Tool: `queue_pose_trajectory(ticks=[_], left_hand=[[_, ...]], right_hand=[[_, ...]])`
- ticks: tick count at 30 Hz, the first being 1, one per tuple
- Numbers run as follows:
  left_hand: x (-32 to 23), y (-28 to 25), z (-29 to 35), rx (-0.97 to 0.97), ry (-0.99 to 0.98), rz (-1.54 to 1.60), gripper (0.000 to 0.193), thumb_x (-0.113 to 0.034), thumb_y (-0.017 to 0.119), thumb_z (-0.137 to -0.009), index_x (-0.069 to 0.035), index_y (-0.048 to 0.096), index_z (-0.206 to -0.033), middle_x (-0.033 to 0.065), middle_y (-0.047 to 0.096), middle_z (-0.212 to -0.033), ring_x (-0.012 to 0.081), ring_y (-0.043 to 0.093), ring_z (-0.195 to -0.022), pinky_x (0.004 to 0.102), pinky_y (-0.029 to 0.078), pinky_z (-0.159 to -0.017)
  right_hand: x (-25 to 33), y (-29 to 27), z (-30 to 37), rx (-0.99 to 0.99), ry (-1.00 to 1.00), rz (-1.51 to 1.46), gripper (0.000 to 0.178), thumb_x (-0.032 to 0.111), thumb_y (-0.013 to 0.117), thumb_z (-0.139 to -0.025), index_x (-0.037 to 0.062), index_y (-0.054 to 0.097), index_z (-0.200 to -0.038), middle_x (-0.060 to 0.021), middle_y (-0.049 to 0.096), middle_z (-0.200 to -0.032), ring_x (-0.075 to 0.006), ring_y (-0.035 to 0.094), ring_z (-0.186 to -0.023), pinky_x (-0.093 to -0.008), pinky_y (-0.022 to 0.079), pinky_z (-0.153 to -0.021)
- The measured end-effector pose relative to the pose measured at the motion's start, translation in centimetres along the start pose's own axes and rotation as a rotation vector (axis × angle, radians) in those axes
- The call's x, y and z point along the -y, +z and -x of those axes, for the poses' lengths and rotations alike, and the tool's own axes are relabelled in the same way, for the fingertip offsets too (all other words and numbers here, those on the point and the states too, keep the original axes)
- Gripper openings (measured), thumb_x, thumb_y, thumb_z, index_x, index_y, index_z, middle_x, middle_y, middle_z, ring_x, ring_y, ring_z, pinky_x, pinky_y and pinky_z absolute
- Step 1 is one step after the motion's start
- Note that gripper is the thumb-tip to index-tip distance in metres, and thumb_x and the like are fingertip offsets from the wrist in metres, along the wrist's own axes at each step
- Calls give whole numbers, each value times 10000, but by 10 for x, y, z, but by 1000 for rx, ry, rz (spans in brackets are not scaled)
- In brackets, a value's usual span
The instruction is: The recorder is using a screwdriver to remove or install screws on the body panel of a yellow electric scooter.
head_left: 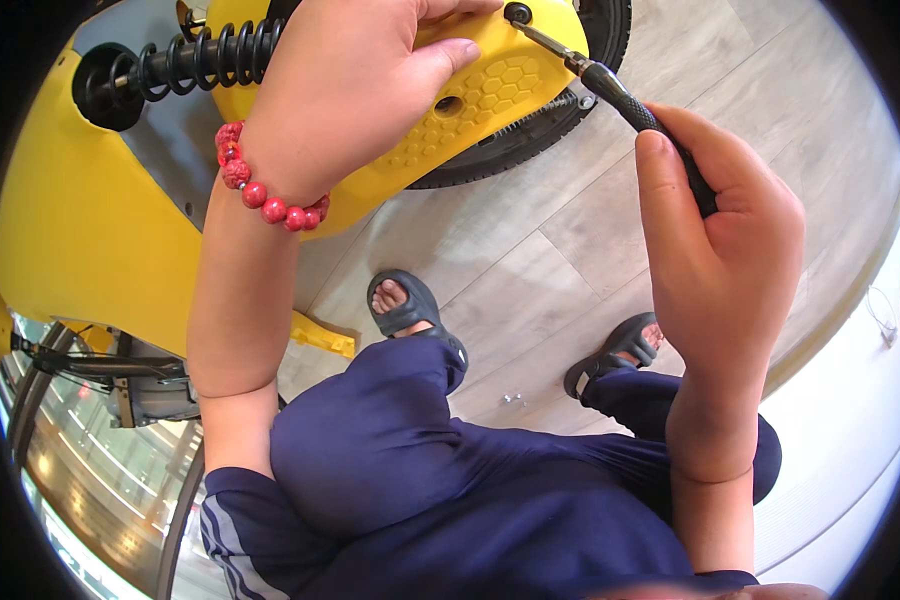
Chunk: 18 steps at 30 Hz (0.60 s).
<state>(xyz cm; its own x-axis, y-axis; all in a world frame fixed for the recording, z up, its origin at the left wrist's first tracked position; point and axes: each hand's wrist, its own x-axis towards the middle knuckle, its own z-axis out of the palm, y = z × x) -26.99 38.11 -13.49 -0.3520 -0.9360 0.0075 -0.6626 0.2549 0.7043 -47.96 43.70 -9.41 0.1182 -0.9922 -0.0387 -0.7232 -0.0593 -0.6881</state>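
My right hand (720, 220) is closed around a screwdriver (620, 98) with a black knurled handle and a metal shaft. Its tip meets a dark round fastener (517, 13) near the end of a yellow cover (505, 85) with a honeycomb pattern. Against that same cover lies my left hand (380, 75), thumb out and fingers stretched toward the fastener. The top edge of the picture cuts off part of those fingers. A red bead bracelet (255, 193) circles my left wrist. Lower on the cover is a dark hole (449, 105).
Behind the cover sits a black-tyred wheel (610, 45). A black coil spring shock absorber (205, 60) joins the yellow body (80, 210) at the left. Small metal pieces (513, 400) lie on the wood-look floor (530, 270) between my sandalled feet. A white surface (840, 420) stands at the right.
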Motion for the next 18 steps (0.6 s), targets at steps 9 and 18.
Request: queue_pose_trajectory(ticks=[9, 18], left_hand=[[5, -3, -2, 16, 51, 32, 256, -22, 677, -705, 43, 670, -953, 181, 664, -909, 301, 623, -841, 337, 492, -767], [6, -6, 3, -9, 113, 22, 234, -34, 664, -705, 46, 661, -925, 182, 648, -881, 330, 605, -865, 375, 479, -786]], right_hand=[[14, -7, -6, 16, 64, 37, 159, 59, 634, -861, -40, 673, -979, 36, 515, -631, -17, 425, -569, -182, 301, -501], [27, -11, -14, 69, -162, 322, 176, 32, 651, -818, 1, 681, -989, -56, 576, -642, -104, 484, -527, -244, 364, -503]])
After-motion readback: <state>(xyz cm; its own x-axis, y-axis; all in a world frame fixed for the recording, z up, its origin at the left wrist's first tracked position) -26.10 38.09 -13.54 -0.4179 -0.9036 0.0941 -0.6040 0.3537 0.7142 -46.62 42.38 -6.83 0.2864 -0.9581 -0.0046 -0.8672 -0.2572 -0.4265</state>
